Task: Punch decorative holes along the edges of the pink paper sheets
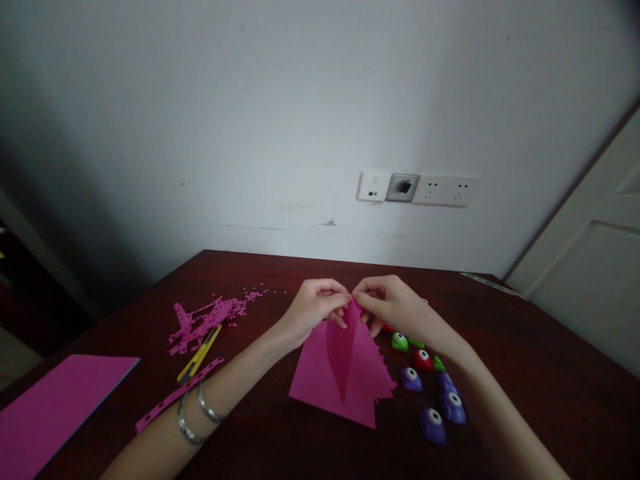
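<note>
A folded magenta paper sheet [345, 377] lies on the dark wooden table [525, 373], its far tip lifted. My left hand [315, 307] and my right hand [387, 300] meet at that tip, both with fingers pinched closed on the paper. A raised fold runs down the middle of the sheet toward me. Two silver bangles [195, 413] sit on my left wrist.
Several small craft punches [433, 387], green, red and purple, lie right of the paper under my right forearm. A yellow utility knife [200, 353], punched magenta strips and scraps [205, 317] lie at left. Another magenta sheet [55, 410] sits at the near left edge. Wall sockets [417, 189] behind.
</note>
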A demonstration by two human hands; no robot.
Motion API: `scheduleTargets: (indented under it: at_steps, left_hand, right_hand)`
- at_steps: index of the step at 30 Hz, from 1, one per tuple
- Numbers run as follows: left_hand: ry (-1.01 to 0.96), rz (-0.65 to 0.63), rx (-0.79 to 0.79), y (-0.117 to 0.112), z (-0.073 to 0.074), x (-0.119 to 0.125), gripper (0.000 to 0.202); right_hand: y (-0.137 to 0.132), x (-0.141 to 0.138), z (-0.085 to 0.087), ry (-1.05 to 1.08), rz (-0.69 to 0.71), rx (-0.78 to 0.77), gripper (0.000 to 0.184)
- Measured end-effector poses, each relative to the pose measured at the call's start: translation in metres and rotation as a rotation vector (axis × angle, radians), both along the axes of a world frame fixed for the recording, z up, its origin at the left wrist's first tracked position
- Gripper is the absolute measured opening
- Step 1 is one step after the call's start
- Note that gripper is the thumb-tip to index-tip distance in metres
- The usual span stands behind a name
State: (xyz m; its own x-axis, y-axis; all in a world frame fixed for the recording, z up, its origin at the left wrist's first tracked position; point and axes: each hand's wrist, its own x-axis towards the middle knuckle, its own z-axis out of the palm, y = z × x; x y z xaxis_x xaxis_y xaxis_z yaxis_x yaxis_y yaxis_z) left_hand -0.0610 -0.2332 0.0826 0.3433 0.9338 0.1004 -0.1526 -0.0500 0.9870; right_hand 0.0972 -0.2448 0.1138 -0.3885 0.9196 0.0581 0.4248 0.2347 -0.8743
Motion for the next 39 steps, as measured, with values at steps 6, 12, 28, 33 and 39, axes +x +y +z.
scheduleTargets:
  at_steps: [6, 12, 28, 33, 39]
  left_hand:
    - [-0.079, 0.028, 0.027, -0.003, -0.003, 0.004, 0.005]
    - [-0.110, 0.042, 0.037, -0.004, -0.005, 0.005, 0.005]
    - [-0.112, 0.036, 0.059, 0.002, -0.002, -0.002, 0.015]
    - [0.159, -0.054, 0.084, 0.025, 0.015, -0.042, 0.018]
    - [0.723, -0.237, -0.092, 0.091, -0.023, -0.114, 0.017]
  right_hand:
    - [0.002, 0.000, -0.005, 0.018, 0.006, 0.021, 0.012]
    - [0.000, 0.000, -0.003, -0.005, 0.006, 0.032, 0.013]
    - [-0.002, 0.002, 0.001, -0.002, -0.018, 0.028, 0.017]
    - [-0.002, 0.012, 0.007, -0.147, -0.085, 0.047, 0.019]
    - [-0.002, 0.021, 0.009, -0.248, -0.137, 0.136, 0.022]
